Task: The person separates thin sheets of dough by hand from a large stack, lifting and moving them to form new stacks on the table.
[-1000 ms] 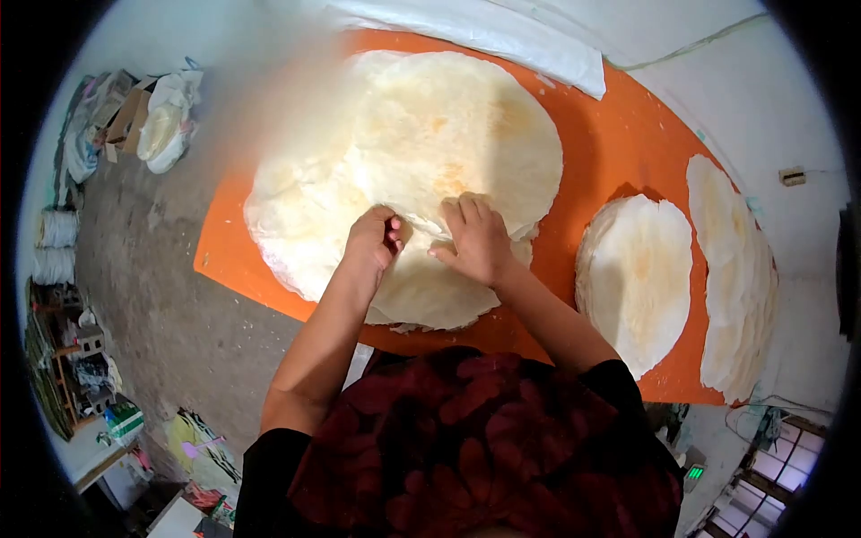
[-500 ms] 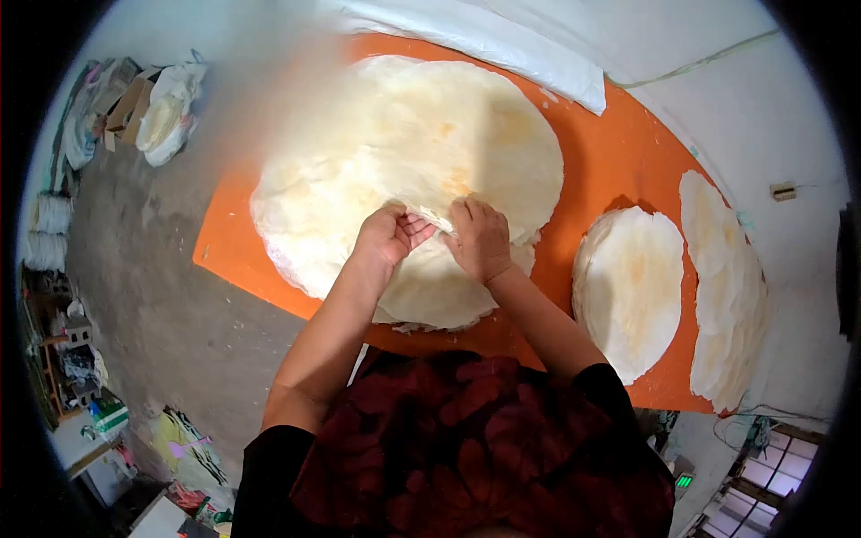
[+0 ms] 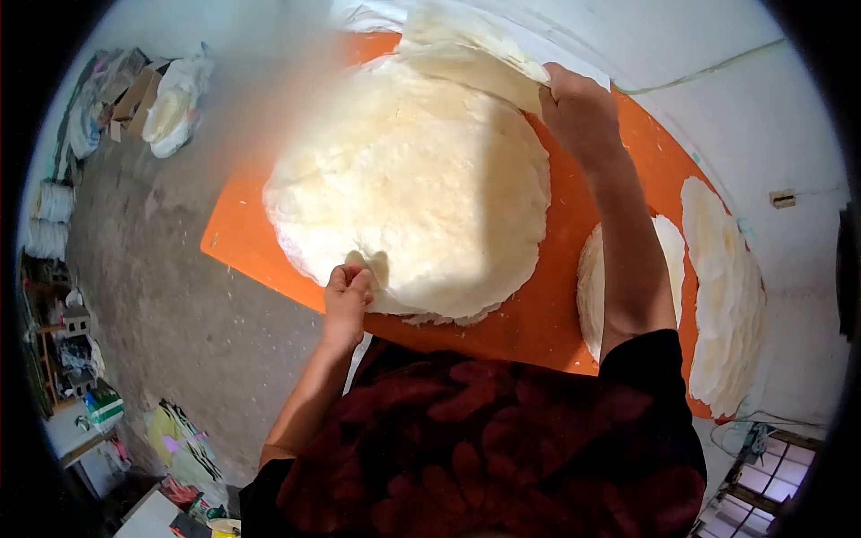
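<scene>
A wide pile of thin, pale round flatbreads lies on the orange tabletop. At the far right of the pile, my right hand grips the edge of a lifted flatbread, which stretches raised and folded along the back of the pile. My left hand is closed in a pinch at the near left edge of the pile, on what looks like the top sheet's rim. Its fingertips partly hide what they hold.
Right of the pile, a smaller oval stack of flatbreads sits partly under my right forearm. Folded flatbreads lie along the table's right edge. White sheeting lines the back. Across the floor at left are a cardboard box and bags.
My hands have parted from the pile's middle. The right went far and right, carrying a flatbread's edge; the left came down to the near left rim. The folded top layer is now at the back.
</scene>
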{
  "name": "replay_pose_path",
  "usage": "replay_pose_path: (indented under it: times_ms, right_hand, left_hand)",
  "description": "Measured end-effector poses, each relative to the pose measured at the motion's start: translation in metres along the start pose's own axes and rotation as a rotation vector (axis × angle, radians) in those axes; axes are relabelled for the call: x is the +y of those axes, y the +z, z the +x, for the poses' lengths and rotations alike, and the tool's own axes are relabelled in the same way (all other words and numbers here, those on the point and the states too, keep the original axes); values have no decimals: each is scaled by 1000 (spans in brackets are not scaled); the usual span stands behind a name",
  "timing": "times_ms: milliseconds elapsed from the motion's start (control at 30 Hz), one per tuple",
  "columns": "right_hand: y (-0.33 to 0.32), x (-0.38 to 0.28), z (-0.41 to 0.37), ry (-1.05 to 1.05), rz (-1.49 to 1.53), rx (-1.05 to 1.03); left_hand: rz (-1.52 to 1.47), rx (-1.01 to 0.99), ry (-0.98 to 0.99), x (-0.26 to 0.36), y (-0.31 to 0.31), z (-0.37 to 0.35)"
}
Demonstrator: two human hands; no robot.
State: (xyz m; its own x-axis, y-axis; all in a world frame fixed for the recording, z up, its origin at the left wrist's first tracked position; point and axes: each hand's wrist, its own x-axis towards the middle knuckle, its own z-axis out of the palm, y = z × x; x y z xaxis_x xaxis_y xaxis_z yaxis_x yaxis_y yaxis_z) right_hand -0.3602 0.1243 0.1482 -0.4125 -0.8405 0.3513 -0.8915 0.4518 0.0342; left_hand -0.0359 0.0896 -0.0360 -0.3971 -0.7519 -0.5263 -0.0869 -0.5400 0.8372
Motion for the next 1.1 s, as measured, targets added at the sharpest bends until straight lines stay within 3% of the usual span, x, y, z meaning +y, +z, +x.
replay_pose_path:
  times_ms: [100, 167, 200, 267, 333, 367, 467, 600, 667, 900, 1000, 1100]
  right_hand:
    - [-6, -38, -32, -56, -44, 7]
    - [21, -66, -84, -235, -55, 36]
    - [38, -82, -112, -234, -68, -108]
    - [73, -103, -170, -329, -7, -179]
    - [100, -117, -198, -355, -19, -111]
    - [116, -113, -203, -353, 22, 10]
    - [97, -108, -199, -329, 158, -180]
    - [84, -100, -203, -271, 284, -189]
    - [82, -102, -212, -215, 279, -224]
    - [82, -92, -235, -84, 422, 5]
    - [87, -90, -238, -36, 494, 12]
    - [82, -96, -231, -45, 485, -3]
  left_hand:
    - [21, 34, -8, 7, 3, 1]
    - [68, 43, -85, 23, 3, -1]
    - [75, 39, -51, 18, 2, 2]
    - [92, 33, 16, 4, 0, 10]
    - [167, 47, 0, 5, 3, 13]
    - [208, 48, -8, 5, 5, 14]
    - [209, -20, -46, 5, 4, 21]
    - [-20, -162, -422, 21, -1, 23]
    - [-34, -210, -413, 16, -3, 24]
    - [-34, -341, -315, 12, -5, 20]
    - [-281, -471, -272, 7, 2, 8]
    - [-187, -427, -250, 1, 9, 3]
